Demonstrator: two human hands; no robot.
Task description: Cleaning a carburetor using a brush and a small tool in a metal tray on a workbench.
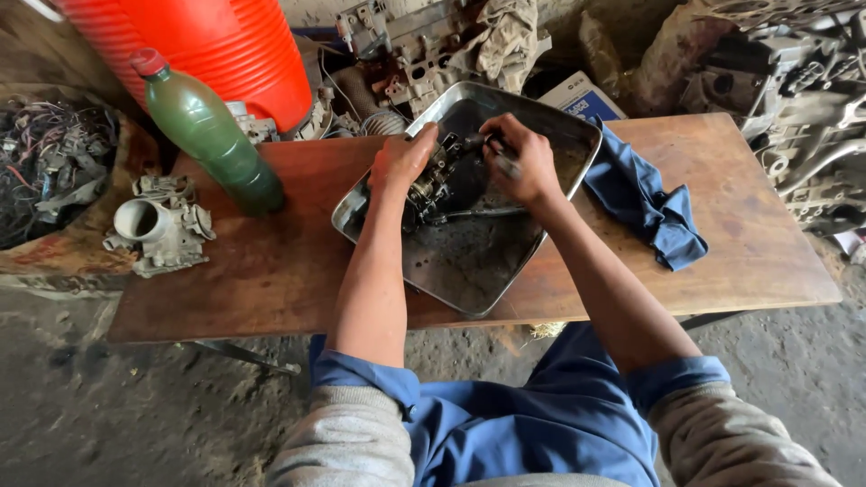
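A dirty metal engine part, like a carburetor (435, 180), stands inside a shallow steel tray (469, 271) on a brown wooden table (271, 261). My left hand (401, 162) grips the part from the left and steadies it. My right hand (519, 160) is closed around a thin tool with a dark handle (505, 164), whose tip meets the top of the part. A long metal rod (478, 214) lies in the tray beside the part.
A green plastic bottle (209, 135) leans at the table's back left, near a second grey carburetor body (162, 230). A blue rag (649, 203) lies right of the tray. Behind stand a red barrel (225, 45) and engine scrap (812, 117); tangled wires (45, 162) sit far left.
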